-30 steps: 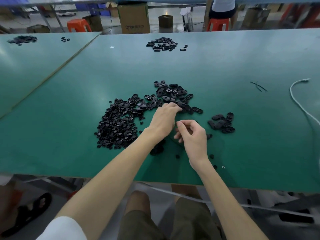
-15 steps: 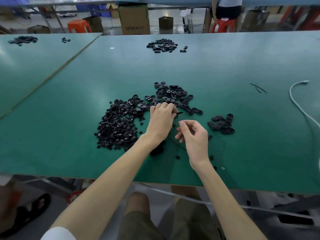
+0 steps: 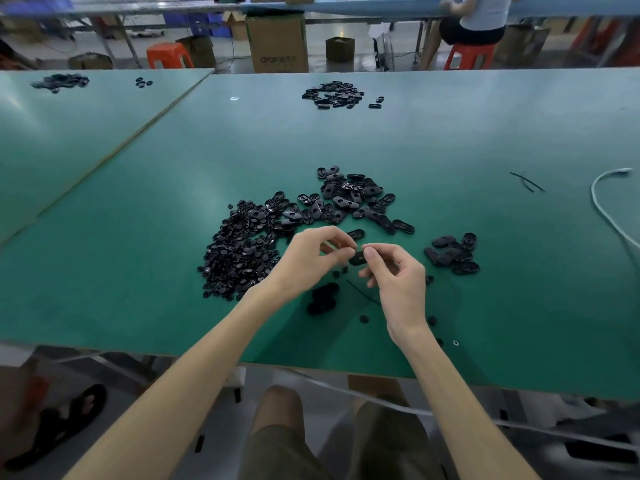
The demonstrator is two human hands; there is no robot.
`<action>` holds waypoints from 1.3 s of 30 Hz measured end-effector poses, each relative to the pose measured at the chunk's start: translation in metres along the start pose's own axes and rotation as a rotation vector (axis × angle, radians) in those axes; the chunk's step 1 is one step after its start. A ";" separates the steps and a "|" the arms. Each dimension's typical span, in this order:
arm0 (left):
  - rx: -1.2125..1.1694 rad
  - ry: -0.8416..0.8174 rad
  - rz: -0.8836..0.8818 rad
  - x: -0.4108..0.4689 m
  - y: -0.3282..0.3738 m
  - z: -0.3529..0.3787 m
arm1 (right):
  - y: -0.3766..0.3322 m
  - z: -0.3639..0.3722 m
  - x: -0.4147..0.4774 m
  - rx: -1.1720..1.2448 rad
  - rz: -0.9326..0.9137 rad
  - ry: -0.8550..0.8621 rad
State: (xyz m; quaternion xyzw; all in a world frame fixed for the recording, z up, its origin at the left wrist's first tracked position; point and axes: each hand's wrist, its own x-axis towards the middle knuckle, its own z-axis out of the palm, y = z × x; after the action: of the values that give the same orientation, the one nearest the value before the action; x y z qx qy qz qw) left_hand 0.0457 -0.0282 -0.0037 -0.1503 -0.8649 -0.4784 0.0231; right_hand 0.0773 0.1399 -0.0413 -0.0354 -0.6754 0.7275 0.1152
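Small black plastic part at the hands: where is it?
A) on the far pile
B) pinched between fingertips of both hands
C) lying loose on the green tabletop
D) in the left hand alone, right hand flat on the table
B: the small black plastic part sits between the fingertips of the left hand and the right hand, above the green tabletop.

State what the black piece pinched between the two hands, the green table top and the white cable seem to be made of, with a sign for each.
The black piece: probably moulded plastic, dull sheen, smooth rounded edges. The table top: likely rubber or vinyl mat, matt with soft glare. The white cable: plastic-sheathed, seemingly; it lies in loose curves.
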 end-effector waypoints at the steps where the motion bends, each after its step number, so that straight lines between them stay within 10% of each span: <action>1: 0.038 0.021 -0.027 0.000 -0.001 -0.005 | 0.000 0.000 0.000 0.008 0.001 0.004; 9: 0.534 0.196 -0.228 -0.003 -0.017 -0.051 | -0.002 0.000 -0.001 0.040 0.006 -0.038; 23: 0.623 0.178 -0.207 -0.008 -0.025 -0.041 | 0.001 0.000 0.001 0.009 0.004 -0.032; 39: -0.302 0.212 -0.119 -0.010 -0.008 0.020 | 0.007 -0.001 0.002 -0.002 -0.003 -0.024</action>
State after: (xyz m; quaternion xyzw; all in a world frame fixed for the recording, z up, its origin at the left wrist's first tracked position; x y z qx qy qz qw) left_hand 0.0549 -0.0179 -0.0230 -0.0495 -0.7834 -0.6164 0.0627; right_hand 0.0744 0.1411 -0.0480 -0.0257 -0.6774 0.7272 0.1079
